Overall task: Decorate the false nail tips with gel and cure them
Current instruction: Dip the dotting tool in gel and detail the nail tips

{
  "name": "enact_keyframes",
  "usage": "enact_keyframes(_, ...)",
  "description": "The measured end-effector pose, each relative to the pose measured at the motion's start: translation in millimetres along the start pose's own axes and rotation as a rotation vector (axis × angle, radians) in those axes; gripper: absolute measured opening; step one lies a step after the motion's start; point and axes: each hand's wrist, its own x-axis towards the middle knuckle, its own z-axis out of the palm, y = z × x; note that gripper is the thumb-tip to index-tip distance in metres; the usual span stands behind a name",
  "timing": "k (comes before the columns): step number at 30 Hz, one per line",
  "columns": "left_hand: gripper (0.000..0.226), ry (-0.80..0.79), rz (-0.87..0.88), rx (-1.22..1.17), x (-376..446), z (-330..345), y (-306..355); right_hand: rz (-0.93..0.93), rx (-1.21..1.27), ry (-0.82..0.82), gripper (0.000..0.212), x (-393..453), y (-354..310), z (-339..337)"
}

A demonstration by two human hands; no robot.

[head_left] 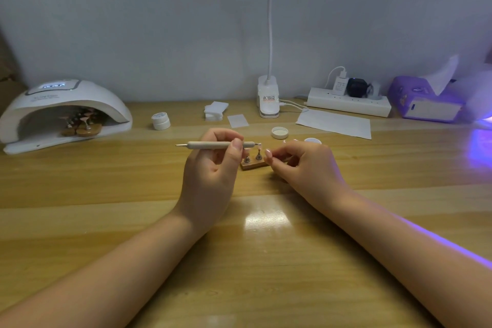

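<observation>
Your left hand [213,165] pinched a dotting pen [215,144] level, its tip at a nail tip [260,145] on the wooden stand [254,164], your right hand [300,165] fingertips pinched beside it, curing lamp [64,112] sheltering more mounted tips [82,125], lid [279,132] off, open jar [312,140] contents hidden.

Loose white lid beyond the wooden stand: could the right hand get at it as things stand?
Probably yes. The lid lies uncovered just beyond the right hand, with only bare table between them, though the fingers seem busy at the wooden stand.
</observation>
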Motion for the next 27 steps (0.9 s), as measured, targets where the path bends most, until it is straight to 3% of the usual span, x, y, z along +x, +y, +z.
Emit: enact_keyframes(27,0.012,-0.048,-0.003,0.062,-2.0,1.6,-1.0,-0.129,-0.044,0.056,0.014,-3.7,-3.0,-0.3)
